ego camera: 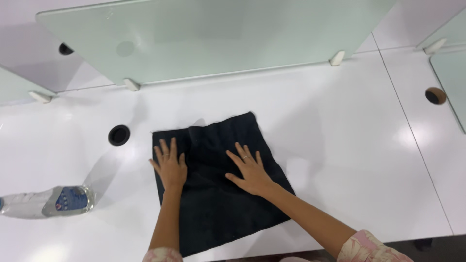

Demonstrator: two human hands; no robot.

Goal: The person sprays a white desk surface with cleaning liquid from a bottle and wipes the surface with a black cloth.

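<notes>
Smoothing is being done: a black towel [218,184] is being pressed flat on the white desk [340,160], right of the round cable hole [119,135]. The left hand [170,167] and right hand [250,172] are being laid open on it, gripping nothing. Judged next: an edge being pinched and lifted.
</notes>
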